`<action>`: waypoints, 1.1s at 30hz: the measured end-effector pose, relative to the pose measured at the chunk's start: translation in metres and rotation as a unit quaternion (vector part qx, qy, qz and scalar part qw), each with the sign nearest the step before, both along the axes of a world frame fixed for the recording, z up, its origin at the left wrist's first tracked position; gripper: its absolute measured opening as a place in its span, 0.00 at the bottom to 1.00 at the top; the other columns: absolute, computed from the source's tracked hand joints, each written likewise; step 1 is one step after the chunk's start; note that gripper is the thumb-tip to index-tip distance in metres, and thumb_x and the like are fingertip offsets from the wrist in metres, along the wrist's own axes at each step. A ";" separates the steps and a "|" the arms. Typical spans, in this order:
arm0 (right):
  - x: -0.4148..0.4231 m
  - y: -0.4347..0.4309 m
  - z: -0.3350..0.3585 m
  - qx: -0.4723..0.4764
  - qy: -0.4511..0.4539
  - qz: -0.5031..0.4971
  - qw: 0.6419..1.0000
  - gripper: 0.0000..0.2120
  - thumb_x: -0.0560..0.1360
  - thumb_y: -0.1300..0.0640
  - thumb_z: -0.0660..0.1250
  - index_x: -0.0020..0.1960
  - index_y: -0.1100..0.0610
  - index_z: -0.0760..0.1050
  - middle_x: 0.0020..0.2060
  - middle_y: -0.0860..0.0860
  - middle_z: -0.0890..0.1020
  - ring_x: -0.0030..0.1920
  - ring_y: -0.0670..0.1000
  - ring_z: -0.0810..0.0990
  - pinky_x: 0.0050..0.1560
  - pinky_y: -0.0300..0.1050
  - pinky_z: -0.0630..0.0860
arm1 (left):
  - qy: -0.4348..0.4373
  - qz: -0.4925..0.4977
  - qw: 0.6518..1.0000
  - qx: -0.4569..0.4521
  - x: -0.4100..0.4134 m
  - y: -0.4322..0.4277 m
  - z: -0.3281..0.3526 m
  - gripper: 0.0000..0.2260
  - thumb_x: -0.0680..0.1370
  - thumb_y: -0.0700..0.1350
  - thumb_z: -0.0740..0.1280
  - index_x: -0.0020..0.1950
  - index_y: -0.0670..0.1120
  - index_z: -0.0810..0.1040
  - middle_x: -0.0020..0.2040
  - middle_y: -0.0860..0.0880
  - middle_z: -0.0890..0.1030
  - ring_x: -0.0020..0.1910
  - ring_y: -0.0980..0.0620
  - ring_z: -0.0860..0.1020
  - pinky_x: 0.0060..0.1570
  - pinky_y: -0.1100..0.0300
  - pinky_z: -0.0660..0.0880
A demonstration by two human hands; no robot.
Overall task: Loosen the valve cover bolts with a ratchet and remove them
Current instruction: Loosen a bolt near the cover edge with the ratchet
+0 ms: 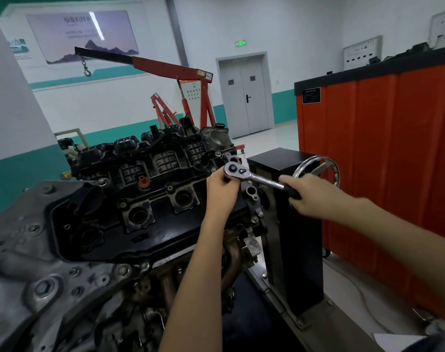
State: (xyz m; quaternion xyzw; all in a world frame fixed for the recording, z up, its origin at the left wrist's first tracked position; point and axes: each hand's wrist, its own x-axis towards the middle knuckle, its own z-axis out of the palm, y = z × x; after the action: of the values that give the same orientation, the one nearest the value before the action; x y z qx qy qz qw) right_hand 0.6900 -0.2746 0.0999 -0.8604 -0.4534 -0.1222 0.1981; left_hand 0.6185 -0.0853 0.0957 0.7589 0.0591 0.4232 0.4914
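Note:
A black valve cover [165, 224] lies on top of the engine, with several round plug wells and small bolts along its edges. A chrome ratchet [254, 175] sits at the cover's right end, its round head facing up. My left hand [220, 189] curls under the ratchet head and steadies it; whatever is beneath the head is hidden by my fingers. My right hand [310, 193] grips the ratchet's black handle, out to the right of the engine.
The engine hangs on a stand with a black post [295, 240] and a chrome handwheel [325, 165] just behind my right hand. A tall orange cabinet [383, 161] stands to the right. A red engine hoist [180, 72] and grey double doors are farther back.

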 end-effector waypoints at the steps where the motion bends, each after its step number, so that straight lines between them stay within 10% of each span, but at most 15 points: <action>1: 0.006 0.001 0.007 -0.010 -0.051 -0.007 0.999 0.07 0.76 0.61 0.64 0.52 0.54 0.70 0.31 0.46 0.72 0.31 0.49 0.74 0.30 0.39 0.66 | -0.006 -0.001 1.000 -0.003 -0.001 0.000 -0.001 0.11 0.77 0.35 0.63 0.36 0.44 0.78 0.32 0.51 0.74 0.34 0.57 0.68 0.36 0.63 0.66; 5: -0.019 0.009 -0.031 0.088 0.063 -0.029 0.994 0.09 0.75 0.62 0.66 0.50 0.52 0.68 0.34 0.51 0.75 0.31 0.49 0.75 0.30 0.41 0.72 | -0.028 0.023 0.999 -0.021 0.004 -0.003 -0.009 0.08 0.76 0.33 0.63 0.38 0.36 0.77 0.34 0.46 0.75 0.36 0.54 0.70 0.38 0.59 0.68; 11: -0.117 0.081 -0.080 0.343 0.339 0.015 0.876 0.08 0.73 0.65 0.64 0.50 0.57 0.70 0.34 0.57 0.77 0.29 0.49 0.75 0.29 0.42 0.72 | -0.048 0.029 0.998 -0.022 0.012 -0.002 -0.009 0.19 0.76 0.33 0.66 0.31 0.50 0.66 0.31 0.53 0.67 0.36 0.54 0.64 0.36 0.57 0.62; 16: -0.086 0.049 -0.069 0.250 0.303 0.039 0.919 0.09 0.74 0.65 0.64 0.53 0.57 0.71 0.36 0.60 0.76 0.32 0.53 0.75 0.32 0.45 0.72 | -0.016 0.011 0.999 -0.027 0.007 0.003 -0.008 0.11 0.76 0.34 0.66 0.35 0.44 0.79 0.29 0.58 0.75 0.33 0.60 0.71 0.37 0.66 0.69; 19: -0.030 0.004 -0.036 0.109 0.193 0.068 0.973 0.10 0.75 0.65 0.66 0.47 0.52 0.70 0.34 0.54 0.76 0.29 0.47 0.74 0.30 0.40 0.72 | -0.003 0.006 1.000 -0.009 0.007 -0.001 -0.005 0.07 0.76 0.34 0.63 0.40 0.32 0.75 0.35 0.45 0.75 0.38 0.52 0.71 0.40 0.58 0.68; 24: 0.007 0.000 0.003 0.009 -0.018 0.015 1.000 0.10 0.75 0.60 0.66 0.46 0.51 0.65 0.32 0.48 0.73 0.32 0.51 0.75 0.31 0.42 0.67 | -0.035 0.015 0.999 -0.031 0.003 -0.002 -0.005 0.10 0.78 0.33 0.62 0.40 0.42 0.79 0.31 0.57 0.75 0.33 0.63 0.70 0.36 0.69 0.68; 33: -0.116 0.081 -0.080 0.337 0.343 0.046 0.875 0.08 0.73 0.65 0.63 0.51 0.57 0.70 0.32 0.56 0.73 0.26 0.45 0.70 0.27 0.39 0.69 | -0.059 -0.008 0.994 -0.087 0.008 -0.001 -0.010 0.16 0.79 0.37 0.66 0.33 0.51 0.73 0.30 0.59 0.76 0.35 0.62 0.73 0.41 0.68 0.72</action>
State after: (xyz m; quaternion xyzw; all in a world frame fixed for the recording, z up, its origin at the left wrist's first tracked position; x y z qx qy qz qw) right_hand 0.5740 -0.1939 0.0196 -0.7072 -0.3276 0.0443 0.6249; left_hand 0.6268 -0.0861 0.0859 0.6877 0.0607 0.4565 0.5612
